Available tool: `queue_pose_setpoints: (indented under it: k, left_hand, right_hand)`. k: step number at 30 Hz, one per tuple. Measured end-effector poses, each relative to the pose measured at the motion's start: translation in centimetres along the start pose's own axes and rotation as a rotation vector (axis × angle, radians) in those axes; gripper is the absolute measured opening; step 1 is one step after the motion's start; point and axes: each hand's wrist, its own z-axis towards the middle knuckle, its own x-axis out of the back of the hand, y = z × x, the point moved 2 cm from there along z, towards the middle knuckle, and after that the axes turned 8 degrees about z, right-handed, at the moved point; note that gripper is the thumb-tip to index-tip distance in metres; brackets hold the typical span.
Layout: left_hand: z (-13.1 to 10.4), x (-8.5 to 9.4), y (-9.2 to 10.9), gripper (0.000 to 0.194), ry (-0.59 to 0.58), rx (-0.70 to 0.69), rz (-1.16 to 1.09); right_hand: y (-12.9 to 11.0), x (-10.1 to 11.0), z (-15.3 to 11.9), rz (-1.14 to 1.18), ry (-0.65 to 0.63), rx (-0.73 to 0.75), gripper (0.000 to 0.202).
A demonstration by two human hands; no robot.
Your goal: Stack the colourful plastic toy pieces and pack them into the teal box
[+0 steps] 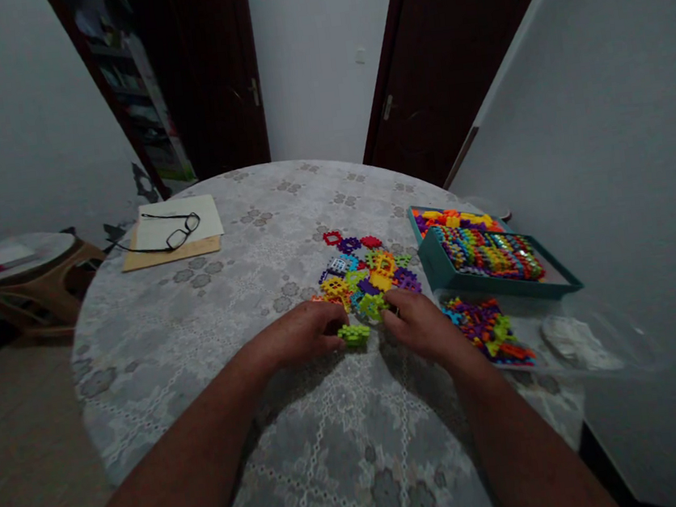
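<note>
A loose pile of colourful plastic pieces (381, 279) lies mid-table, with red, purple, yellow, orange, blue and green ones. Just in front of it my left hand (317, 327) is closed at the near left, its fingertips on a green block of joined pieces (355, 334). To the right, my right hand (411, 320) has its fingers closed at the edge of a light green piece (373, 307) by the pile's near side. A small gap separates the two hands.
Teal box halves (504, 287) filled with colourful pieces stand at the right. Nearer lies a clear bag (487, 332) of mixed pieces, beside a white bundle (577, 343). Glasses (177, 237) rest on papers (205, 213) at the left. A stool (53, 274) stands beyond the patterned tablecloth (156, 323).
</note>
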Motion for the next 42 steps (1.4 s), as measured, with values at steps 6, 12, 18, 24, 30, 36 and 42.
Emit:
queue_pose_setpoints:
  k: [6,12,18,24,30,36,42]
  left_hand:
    - [0.0,0.1,0.3,0.010,0.003,0.007,-0.009]
    - [0.0,-0.2,-0.1,0.022,0.026,0.039,-0.063]
    - [0.1,-0.3,-0.2,0.035,0.019,0.009,-0.076]
    - [0.2,-0.1,-0.1,0.021,0.032,-0.004,0.006]
    - [0.0,0.2,0.3,0.023,0.054,-0.010,-0.030]
    - [0.3,-0.1,0.0,0.019,0.055,-0.024,-0.025]
    - [0.2,-0.4,-0.2,0.035,0.037,-0.001,-0.066]
  right_hand:
    - [0.0,0.1,-0.1,0.104,-0.112,0.071,0.017]
    - [-1.0,-1.1,-0.5,0.087,-0.218,0.179,0.014]
    - [-1.4,-0.9,-0.8,0.170,-0.276,0.177,0.024]
    - [-0.2,-1.3,-0.3,0.134,-0.121,0.128,0.035]
    - [1.2,-2.3,0.1,-0.182,0.139,-0.181,0.031]
    - [1.0,-1.7,-0.1,-0.210,0.076,-0.210,0.025]
    - [-0.2,0.2,-0.6,0.329,-0.111,-0.099,0.013]
